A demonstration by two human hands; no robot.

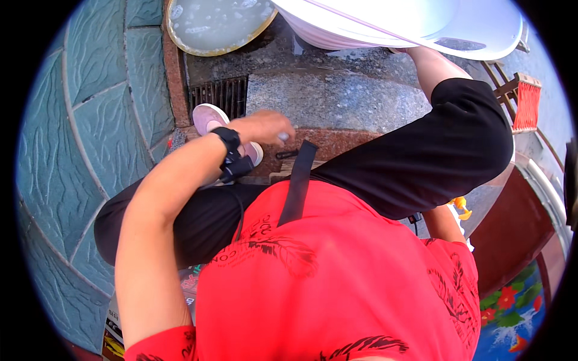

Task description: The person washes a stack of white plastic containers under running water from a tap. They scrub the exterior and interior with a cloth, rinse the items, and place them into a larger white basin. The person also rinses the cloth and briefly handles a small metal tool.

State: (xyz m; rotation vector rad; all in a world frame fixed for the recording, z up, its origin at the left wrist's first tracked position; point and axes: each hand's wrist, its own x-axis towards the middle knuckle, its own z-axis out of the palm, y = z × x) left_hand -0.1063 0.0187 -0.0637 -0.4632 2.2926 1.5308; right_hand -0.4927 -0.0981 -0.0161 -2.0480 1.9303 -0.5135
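My left hand [265, 126] reaches in over my left shoe [211, 115], with its fingers curled together and slightly blurred. A small pale spot shows at the fingertips, and I cannot make out whether it is a nail or a held thing. Black bands [229, 147] circle that wrist. Below the hand a small black object [286, 154] lies near a dark strap [298, 183] that hangs in front of my red shirt. My right forearm [444, 224] goes down beside my right thigh, which hides the hand. Next to that forearm are a white edge and an orange-yellow thing [461, 207].
A large white tub [337, 36] stands at the top right by my right foot. To its left is a round basin [265, 27] of cloudy water. A metal drain grate [220, 96] sits in the wet stone floor. A folding stool [527, 105] with red webbing is at the right.
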